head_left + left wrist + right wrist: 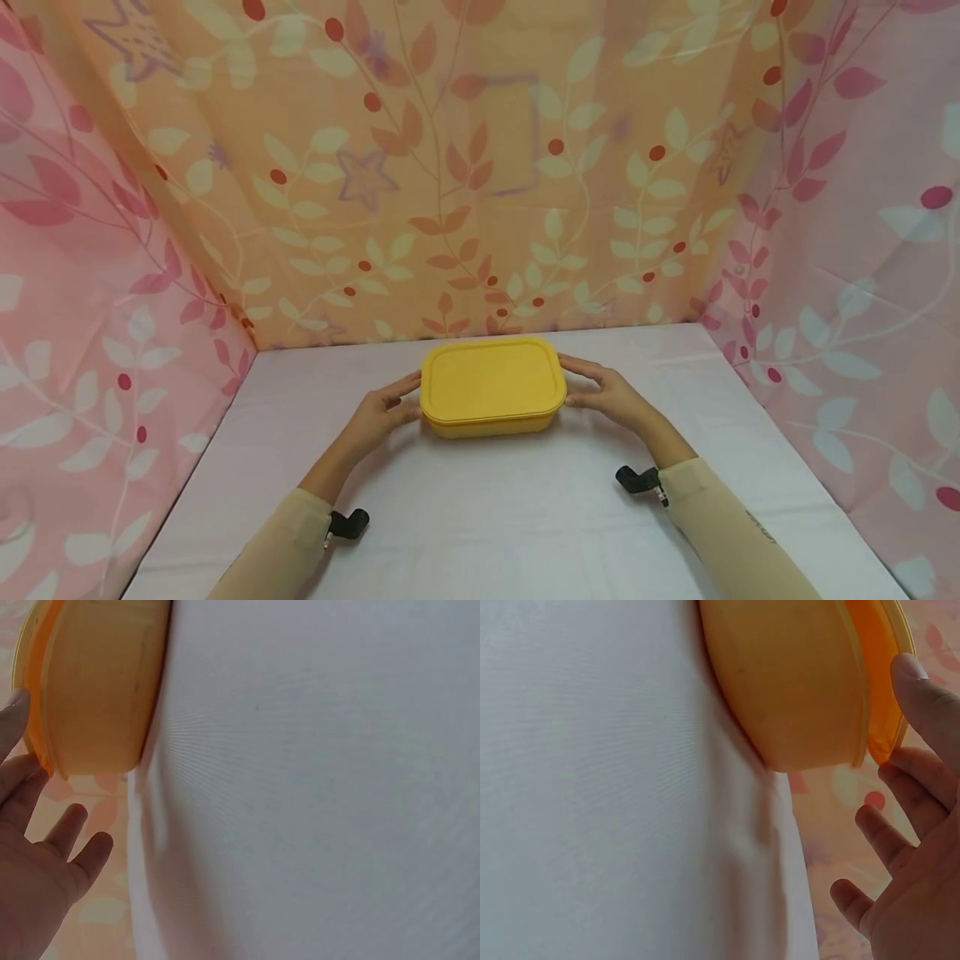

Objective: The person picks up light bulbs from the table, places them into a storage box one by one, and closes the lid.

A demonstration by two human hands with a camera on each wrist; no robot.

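A yellow rectangular container point(491, 428) rests on the white tabletop, its yellow lid point(492, 379) lying over the top. My left hand point(381, 419) holds the lid at its left end, thumb on the near side and fingers farther back. At the opposite end my right hand point(617, 398) holds it the same way. Both wrist views show thumb and fingertips at the rim of the lid, with the lower fingers spread away from the container wall point(105, 690). In the right wrist view an orange gap shows between the lid point(906, 645) and the wall. The container's inside is hidden.
A white cloth point(480, 517) covers the table. Patterned fabric rises behind as an orange back wall point(450, 167), with pink side walls at left point(90, 333) and right point(847, 292). A black camera mount sits on each wrist, the left one point(349, 524) and the right one point(636, 480).
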